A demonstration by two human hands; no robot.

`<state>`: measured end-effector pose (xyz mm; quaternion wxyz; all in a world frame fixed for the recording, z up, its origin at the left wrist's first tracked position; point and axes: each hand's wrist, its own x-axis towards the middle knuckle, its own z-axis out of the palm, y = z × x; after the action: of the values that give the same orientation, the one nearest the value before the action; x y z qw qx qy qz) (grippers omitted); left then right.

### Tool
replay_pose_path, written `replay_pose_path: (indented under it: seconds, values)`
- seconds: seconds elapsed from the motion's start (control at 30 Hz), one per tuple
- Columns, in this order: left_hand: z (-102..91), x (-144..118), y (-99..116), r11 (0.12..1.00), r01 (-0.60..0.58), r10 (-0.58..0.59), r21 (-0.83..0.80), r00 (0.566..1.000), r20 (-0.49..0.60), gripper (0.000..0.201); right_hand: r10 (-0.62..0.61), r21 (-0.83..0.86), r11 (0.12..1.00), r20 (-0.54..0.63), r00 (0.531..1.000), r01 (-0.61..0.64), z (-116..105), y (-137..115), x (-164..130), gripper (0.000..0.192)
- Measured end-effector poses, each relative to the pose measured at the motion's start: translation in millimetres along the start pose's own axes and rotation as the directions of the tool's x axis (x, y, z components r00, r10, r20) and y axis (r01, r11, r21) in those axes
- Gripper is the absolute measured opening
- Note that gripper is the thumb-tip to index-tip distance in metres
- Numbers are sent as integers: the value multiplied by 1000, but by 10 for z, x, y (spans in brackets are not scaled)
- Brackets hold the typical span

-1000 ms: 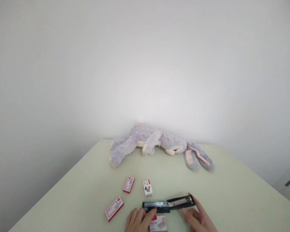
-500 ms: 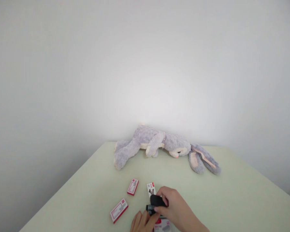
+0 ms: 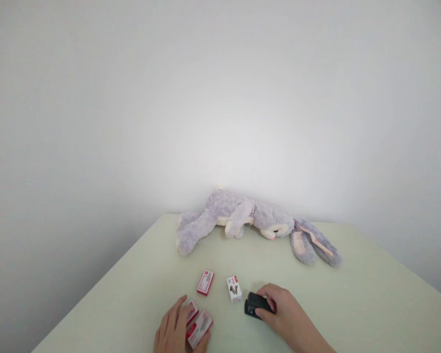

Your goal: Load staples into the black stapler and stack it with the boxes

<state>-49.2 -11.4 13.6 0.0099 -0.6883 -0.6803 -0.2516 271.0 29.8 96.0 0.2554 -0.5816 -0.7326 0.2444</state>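
In the head view my right hand (image 3: 279, 309) grips a black stapler (image 3: 259, 305) at its right end, thumb in front and fingers behind. The stapler lies low over the table, its left end pointing toward a small white box (image 3: 234, 289) with a red corner and a dark picture. My left hand (image 3: 172, 326) is at the lower left, thumb and fingers around a red-and-white staple box (image 3: 200, 329). A second red-and-white box (image 3: 192, 312) lies against it, partly covered by my fingers.
Another red-and-white box (image 3: 206, 283) rests farther back, left of the white one. A grey plush rabbit (image 3: 231, 208) lies on its side along the back of the pale green table (image 3: 353, 289), by the white wall (image 3: 220, 98).
My right hand has carried the stapler right, away from the white box. My left hand has moved left with the nearest staple box, bringing it against another box.
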Motion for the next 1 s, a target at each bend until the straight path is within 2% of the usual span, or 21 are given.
replay_pose_path:
  seconds: [0.1, 0.17, 0.23, 0.33, 0.4, 0.53, 0.67, 0.77, 0.9, 1.0]
  values:
    - [-72, 203, -1, 997, -22, 27, -76, 998, 57, 56, 90, -81, 992, -99, 991, -98, 75, 42, -13, 11]
    - [-89, 294, 121, 996, -45, 49, -81, 997, 57, 59, 159, -109, 976, -219, 963, -186, 161, 79, 2, 15]
    - [-84, 343, 292, 995, -62, 68, -81, 994, 84, 62, 202, -37, 975, -276, 940, -220, 254, 103, 45, 20]
    - [-28, 347, 559, 996, -45, 52, -71, 993, 110, 68, 209, 111, 976, -265, 941, -186, 377, 72, 151, 23]
    - [43, 312, 704, 998, -22, 27, -55, 995, 93, 69, 200, 153, 974, -252, 947, -165, 448, 1, 227, 23]
    - [213, 204, 845, 999, 53, -53, -2, 996, 65, 69, 182, 206, 969, -222, 958, -137, 598, -189, 305, 22]
    - [346, 140, 807, 997, 75, -74, -15, 996, 46, 70, 167, 266, 957, -184, 969, -115, 759, -299, 225, 25]
    - [450, 132, 701, 997, 58, -58, -49, 998, -9, 62, 140, 356, 931, -130, 982, -86, 885, -257, 102, 31]
    - [576, 155, 511, 989, -95, 94, -109, 995, -15, 58, 88, 391, 919, -69, 994, -54, 1091, -99, -29, 45]
    - [572, 192, 380, 969, -208, 212, -136, 977, 20, 57, 16, 436, 900, -71, 997, 16, 1227, -80, -55, 57]
